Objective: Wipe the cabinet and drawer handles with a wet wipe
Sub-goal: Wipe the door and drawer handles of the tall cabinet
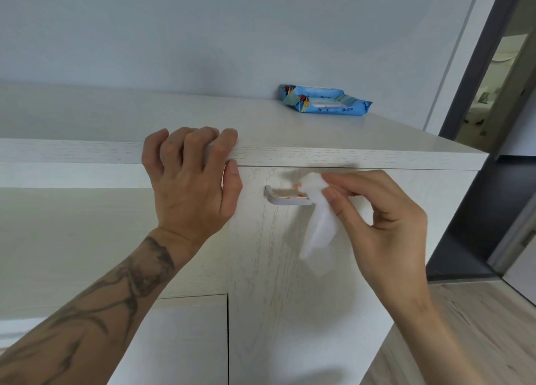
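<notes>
A white bar handle [282, 196] with small orange smears is fixed near the top of a white cabinet door [290, 297]. My right hand [380, 219] pinches a white wet wipe [319, 225] against the handle's right end; the wipe's loose part hangs down below it. My left hand [191, 178] rests on the front edge of the cabinet top [319, 152], fingers curled over the edge and thumb against the door's upper left corner. The handle's right end is hidden by the wipe and my fingers.
A blue pack of wet wipes [324, 103] lies at the back of the cabinet top by the wall. Another white cabinet front [87, 239] stands to the left. A dark door frame [478, 94] and wooden floor [464, 341] lie to the right.
</notes>
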`<state>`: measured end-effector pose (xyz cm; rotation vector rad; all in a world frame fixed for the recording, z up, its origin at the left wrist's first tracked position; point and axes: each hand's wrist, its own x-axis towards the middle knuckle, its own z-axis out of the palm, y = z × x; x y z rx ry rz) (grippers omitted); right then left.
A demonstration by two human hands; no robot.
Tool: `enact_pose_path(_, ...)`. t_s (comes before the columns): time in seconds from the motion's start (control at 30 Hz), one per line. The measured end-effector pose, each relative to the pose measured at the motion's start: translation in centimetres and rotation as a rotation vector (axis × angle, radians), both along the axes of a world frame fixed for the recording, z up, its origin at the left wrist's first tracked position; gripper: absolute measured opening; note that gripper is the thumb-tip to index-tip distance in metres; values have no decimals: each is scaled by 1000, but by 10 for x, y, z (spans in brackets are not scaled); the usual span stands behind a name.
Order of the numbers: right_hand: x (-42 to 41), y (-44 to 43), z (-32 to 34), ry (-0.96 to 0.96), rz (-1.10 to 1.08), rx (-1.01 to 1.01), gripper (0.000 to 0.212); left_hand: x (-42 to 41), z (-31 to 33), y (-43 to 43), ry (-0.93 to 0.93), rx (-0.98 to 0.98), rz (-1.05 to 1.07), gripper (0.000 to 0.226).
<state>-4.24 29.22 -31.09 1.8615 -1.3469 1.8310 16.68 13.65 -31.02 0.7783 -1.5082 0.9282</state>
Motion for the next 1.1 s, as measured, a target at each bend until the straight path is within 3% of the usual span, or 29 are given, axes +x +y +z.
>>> enact_pose_path(0.13, 0, -2, 1, 130, -32, 41, 21, 0, 0, 1, -5, -3, -5, 39)
enact_pose_path(0.37, 10, -7, -3, 124, -9, 55, 15, 0, 1, -1, -10, -17, -6, 38)
enact_pose_path(0.53, -1, -11, 2, 228, 18, 15, 12, 1, 0, -3, -16, -19, -7, 39)
enact_pose_path(0.8, 17, -21, 2, 216, 90, 9, 12, 1, 1, -3, -19, -23, -8, 37)
enact_pose_path(1.1, 19, -18, 0, 177, 27, 7, 11, 2, 0, -3, -19, -14, -22, 35)
